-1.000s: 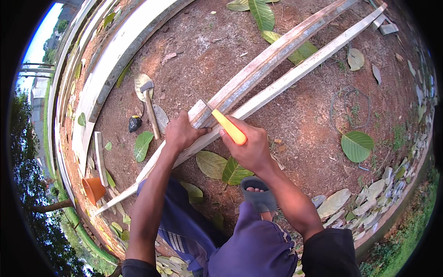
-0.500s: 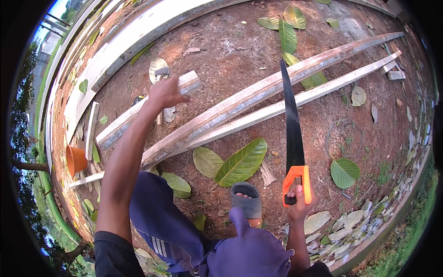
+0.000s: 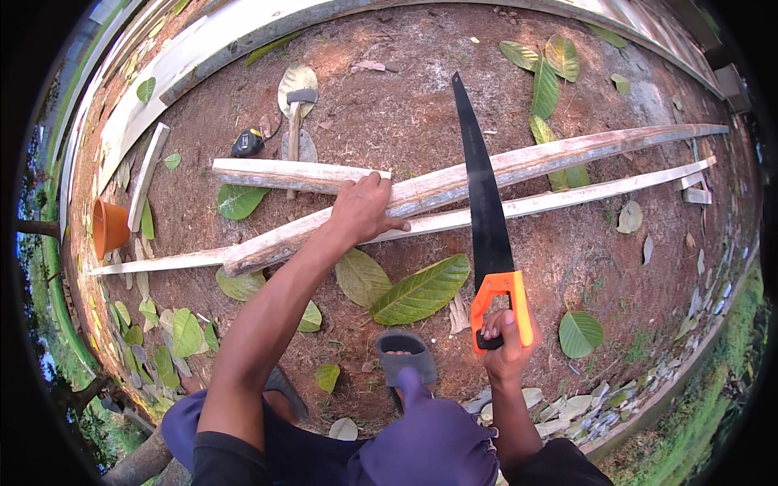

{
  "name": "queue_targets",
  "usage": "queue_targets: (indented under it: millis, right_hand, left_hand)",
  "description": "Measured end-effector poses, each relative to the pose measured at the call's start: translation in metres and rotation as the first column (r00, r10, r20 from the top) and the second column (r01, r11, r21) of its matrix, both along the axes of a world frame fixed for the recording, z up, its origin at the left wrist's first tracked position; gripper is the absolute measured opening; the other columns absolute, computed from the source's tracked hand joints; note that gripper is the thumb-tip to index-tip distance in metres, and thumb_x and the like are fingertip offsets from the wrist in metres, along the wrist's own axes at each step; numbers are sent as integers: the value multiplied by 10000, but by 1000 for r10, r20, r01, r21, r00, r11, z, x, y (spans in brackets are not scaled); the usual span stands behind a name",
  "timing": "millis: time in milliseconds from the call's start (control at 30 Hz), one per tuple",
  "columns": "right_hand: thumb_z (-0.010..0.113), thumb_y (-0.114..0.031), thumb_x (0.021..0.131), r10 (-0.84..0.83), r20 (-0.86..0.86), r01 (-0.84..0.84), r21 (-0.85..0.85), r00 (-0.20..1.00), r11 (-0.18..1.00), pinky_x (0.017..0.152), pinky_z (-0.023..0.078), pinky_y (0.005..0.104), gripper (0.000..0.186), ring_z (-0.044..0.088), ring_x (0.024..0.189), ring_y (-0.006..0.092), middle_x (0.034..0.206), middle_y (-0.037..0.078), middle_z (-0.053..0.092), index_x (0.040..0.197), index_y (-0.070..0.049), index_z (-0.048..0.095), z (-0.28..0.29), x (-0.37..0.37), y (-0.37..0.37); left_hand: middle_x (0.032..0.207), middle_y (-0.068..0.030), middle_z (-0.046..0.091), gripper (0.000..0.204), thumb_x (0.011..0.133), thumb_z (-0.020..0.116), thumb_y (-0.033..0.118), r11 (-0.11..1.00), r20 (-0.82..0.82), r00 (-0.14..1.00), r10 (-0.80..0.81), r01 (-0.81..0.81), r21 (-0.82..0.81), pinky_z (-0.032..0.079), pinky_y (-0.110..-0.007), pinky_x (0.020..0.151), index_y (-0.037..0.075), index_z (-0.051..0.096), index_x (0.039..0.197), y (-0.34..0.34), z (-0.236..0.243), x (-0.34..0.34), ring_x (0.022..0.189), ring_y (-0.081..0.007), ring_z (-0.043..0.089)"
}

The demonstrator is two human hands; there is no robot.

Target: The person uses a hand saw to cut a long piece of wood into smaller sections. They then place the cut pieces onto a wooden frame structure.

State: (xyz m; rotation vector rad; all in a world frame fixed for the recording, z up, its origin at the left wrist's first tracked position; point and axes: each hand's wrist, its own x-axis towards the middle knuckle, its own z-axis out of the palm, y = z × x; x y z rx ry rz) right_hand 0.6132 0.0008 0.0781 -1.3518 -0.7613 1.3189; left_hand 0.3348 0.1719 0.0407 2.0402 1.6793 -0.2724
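My left hand (image 3: 363, 209) grips the long weathered beam (image 3: 535, 162), thumb spread along its side, fingertips near the end of a short cut piece (image 3: 275, 172) lying behind it. The beam crosses a thinner pale strip (image 3: 583, 189) on the ground. My right hand (image 3: 504, 347) holds a handsaw by its orange and black handle (image 3: 519, 304); its dark blade (image 3: 485, 194) points away from me across both long pieces.
A hatchet (image 3: 298, 103) and tape measure (image 3: 247, 142) lie beyond the short piece. An orange pot (image 3: 111, 227) and small offcut (image 3: 146, 174) are at left. Long boards (image 3: 194, 53) line the back; leaves (image 3: 417, 287) litter the dirt; small blocks (image 3: 695, 196) lie right.
The saw has swung from lying across the beam to pointing away from me. The short piece, seen separated and lifted in my left hand, now lies down, and that hand has moved onto the long beam.
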Motion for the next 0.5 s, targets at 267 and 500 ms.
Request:
queue_targets:
  millis: [267, 500]
  right_hand:
    - [593, -245, 1037, 20, -29, -14, 212, 999, 977, 533, 452, 302, 293, 491, 547, 141, 625, 29, 444, 894, -4, 509, 19, 7, 11]
    - [612, -235, 1012, 149, -73, -120, 305, 986, 945, 533, 442, 285, 335, 496, 562, 123, 655, 36, 487, 1096, 85, 558, 9, 16, 27]
  left_hand:
    - [1103, -139, 617, 684, 760, 851, 534, 992, 33, 999, 3, -7, 128, 503, -458, 972, -6, 635, 1121, -36, 24, 19, 1100, -290, 622]
    - [1043, -131, 585, 603, 767, 852, 481, 967, 74, 990, 122, -135, 216, 511, -467, 931, 13, 604, 1055, -66, -4, 26, 1069, -307, 610]
